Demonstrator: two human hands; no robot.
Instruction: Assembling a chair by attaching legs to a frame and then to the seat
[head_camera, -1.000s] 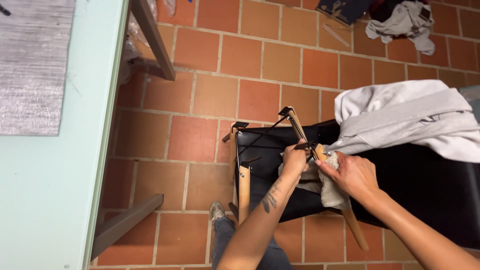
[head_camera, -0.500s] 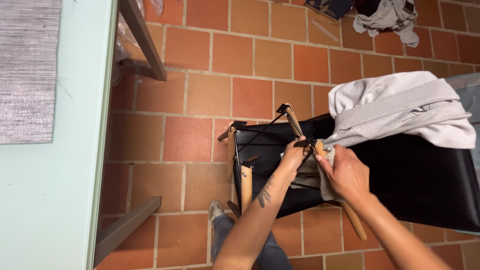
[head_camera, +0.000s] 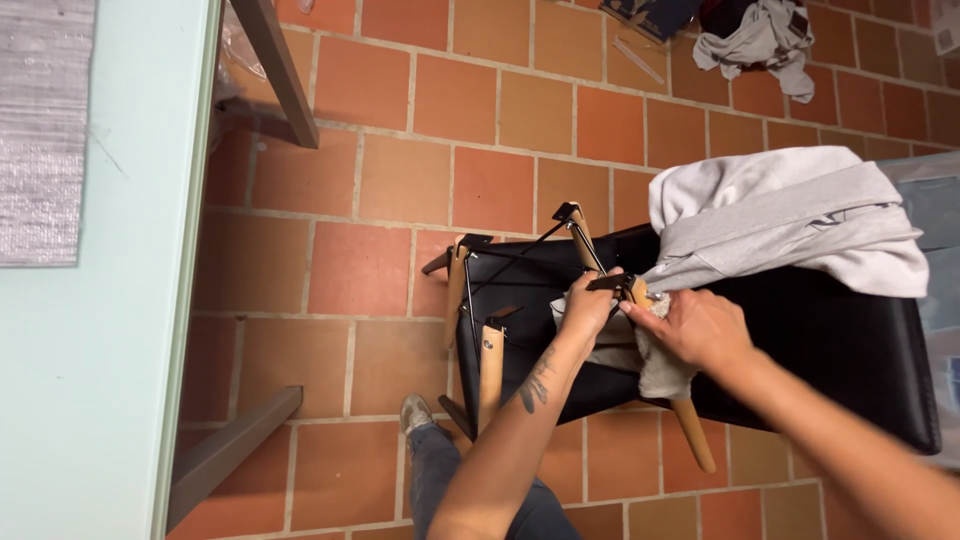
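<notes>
A black chair (head_camera: 830, 340) lies tipped over on the tiled floor, its wooden legs (head_camera: 488, 372) and black wire bracing pointing up and left. My left hand (head_camera: 588, 303) grips the top of one wooden leg at its black bracket. My right hand (head_camera: 695, 328) presses a pale grey rag (head_camera: 662, 372) against the same leg, which runs down to the lower right. A grey hooded sweatshirt (head_camera: 785, 218) is draped over the chair.
A pale green table (head_camera: 110, 330) with grey metal legs fills the left side, a grey mat (head_camera: 42, 130) on it. My shoe (head_camera: 415, 412) rests beside the chair. Crumpled cloth (head_camera: 760, 38) and a dark box lie at the top right.
The view has shifted slightly. Both hands stay on the chair leg, the right hand sliding a little with the rag.
</notes>
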